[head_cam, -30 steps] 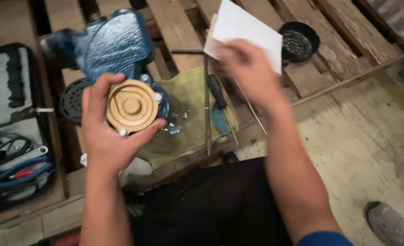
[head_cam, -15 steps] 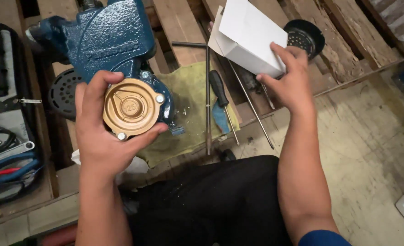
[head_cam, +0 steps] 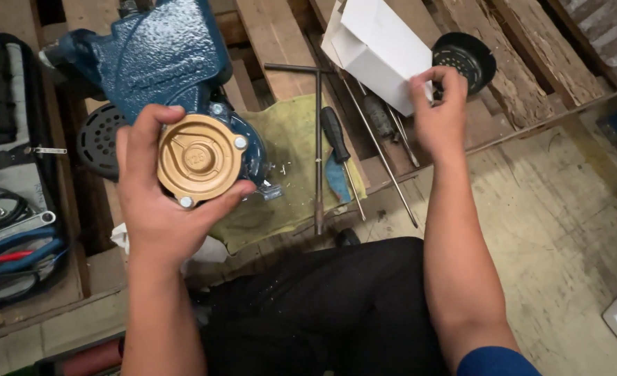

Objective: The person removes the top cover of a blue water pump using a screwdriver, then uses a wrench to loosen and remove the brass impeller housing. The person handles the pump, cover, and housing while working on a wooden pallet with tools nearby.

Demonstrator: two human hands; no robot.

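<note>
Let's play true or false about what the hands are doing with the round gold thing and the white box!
1. The left hand grips the round gold cover on the blue pump. True.
2. The right hand holds a hammer. False: it holds a white box.
3. A screwdriver lies on the green cloth. True.
4. The gold cover lies on the floor. False: it sits against the pump.
5. The white box is black. False: it is white.
</note>
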